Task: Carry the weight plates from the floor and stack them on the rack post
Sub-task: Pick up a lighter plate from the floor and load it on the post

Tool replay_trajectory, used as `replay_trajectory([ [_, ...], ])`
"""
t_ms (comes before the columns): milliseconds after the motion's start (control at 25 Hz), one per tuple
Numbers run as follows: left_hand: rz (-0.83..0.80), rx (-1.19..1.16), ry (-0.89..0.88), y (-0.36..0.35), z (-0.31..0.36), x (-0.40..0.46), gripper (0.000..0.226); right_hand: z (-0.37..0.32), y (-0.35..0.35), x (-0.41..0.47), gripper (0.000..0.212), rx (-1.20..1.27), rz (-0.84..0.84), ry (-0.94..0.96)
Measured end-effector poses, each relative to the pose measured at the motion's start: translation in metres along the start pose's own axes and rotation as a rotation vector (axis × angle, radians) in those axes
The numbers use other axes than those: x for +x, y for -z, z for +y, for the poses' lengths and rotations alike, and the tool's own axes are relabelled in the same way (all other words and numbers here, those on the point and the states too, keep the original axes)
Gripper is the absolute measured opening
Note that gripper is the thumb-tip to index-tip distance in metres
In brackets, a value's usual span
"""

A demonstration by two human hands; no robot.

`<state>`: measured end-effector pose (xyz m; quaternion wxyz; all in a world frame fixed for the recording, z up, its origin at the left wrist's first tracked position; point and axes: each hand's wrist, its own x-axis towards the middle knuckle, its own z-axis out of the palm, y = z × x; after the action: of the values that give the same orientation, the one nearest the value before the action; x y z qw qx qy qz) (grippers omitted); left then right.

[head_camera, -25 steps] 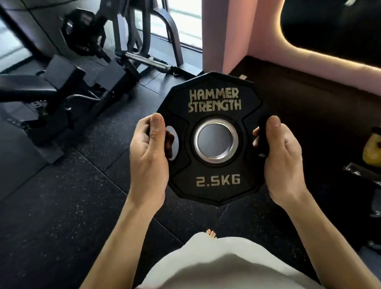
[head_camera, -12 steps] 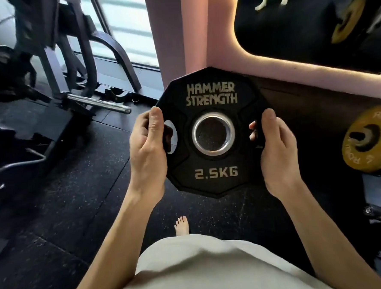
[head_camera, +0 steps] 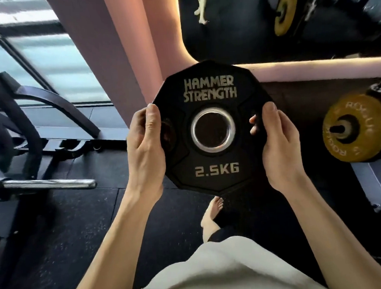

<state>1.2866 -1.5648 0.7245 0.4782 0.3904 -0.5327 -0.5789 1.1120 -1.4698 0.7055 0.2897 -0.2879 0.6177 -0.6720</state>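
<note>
**Two-handed hold of a 2.5 kg plate**

Fingers of the right hand curl through the plate's side slot; the left hand clamps the opposite edge, thumb over the face. The black weight plate is held in the air above the floor, face toward the camera, lettering upright, bore axis pointing at the viewer. At right, a yellow plate sits on a rack post.

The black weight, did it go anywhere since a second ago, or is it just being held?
The black plate is carried along: the person has turned right, so the yellow plate on its post has come closer and the machines slid off left. Nothing was let go. The left hand and right hand keep the same grip on its sides.
</note>
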Motion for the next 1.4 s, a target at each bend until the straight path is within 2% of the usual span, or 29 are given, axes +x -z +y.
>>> replay_trajectory([
  [440,-0.063,0.03,-0.024,-0.118,-0.013,0.259,0.03,-0.002,-0.017,0.267,0.047,0.051,0.085,0.019],
  [640,-0.23,0.005,0.013,-0.182,-0.027,0.367,0.028,0.0,-0.008,0.366,0.052,0.05,0.233,0.057],
  [760,-0.364,0.005,-0.008,-0.224,-0.036,0.432,0.026,0.001,-0.002,0.419,0.063,-0.024,0.363,0.08],
  [920,-0.568,0.017,0.018,-0.29,-0.043,0.521,0.025,-0.004,0.008,0.486,0.057,-0.022,0.58,0.089],
  [1040,-0.724,0.007,0.008,-0.339,-0.043,0.56,0.024,-0.01,0.02,0.517,0.065,-0.045,0.768,0.114],
  [1200,-0.984,-0.017,0.029,-0.417,-0.048,0.588,0.034,-0.02,0.05,0.538,0.054,-0.114,1.041,0.13],
  [1400,-1.197,-0.096,0.07,-0.517,-0.05,0.578,0.032,-0.038,0.1,0.545,0.045,-0.155,1.287,0.16],
])
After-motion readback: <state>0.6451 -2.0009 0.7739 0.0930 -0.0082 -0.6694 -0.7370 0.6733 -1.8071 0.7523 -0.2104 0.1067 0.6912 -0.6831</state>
